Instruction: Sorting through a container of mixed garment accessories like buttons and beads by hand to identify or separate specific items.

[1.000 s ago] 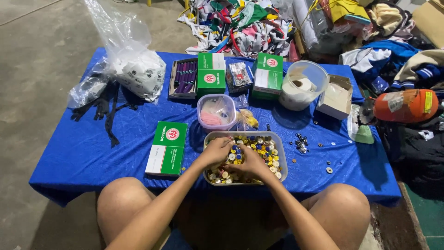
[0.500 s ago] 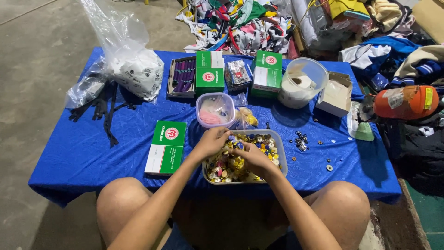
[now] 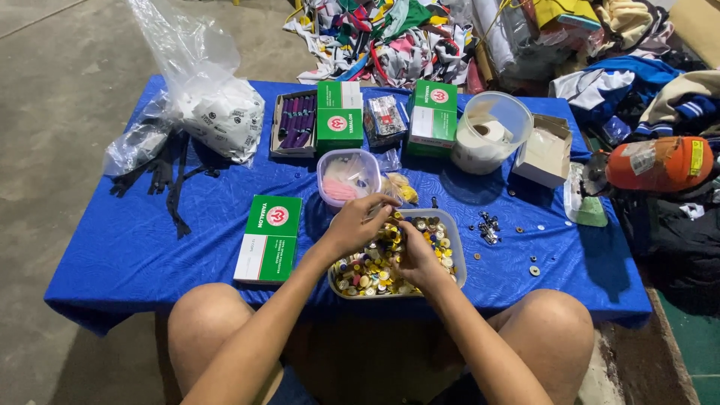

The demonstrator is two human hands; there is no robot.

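Here both hands worked inside the button tray: left hand pinched a button above it, right hand curled among buttons, grip unclear.

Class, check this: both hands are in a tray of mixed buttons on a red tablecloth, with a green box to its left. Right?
Not quite. The tablecloth is blue, not red, as the head view shows. Both hands, left and right, are in the tray of buttons, with the green box to its left.

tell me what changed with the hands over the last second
The left hand lifted slightly toward the tray's far edge, fingers pinched; whether it holds a button is unclear. The right hand stayed down among the buttons. Tray and green box did not move.
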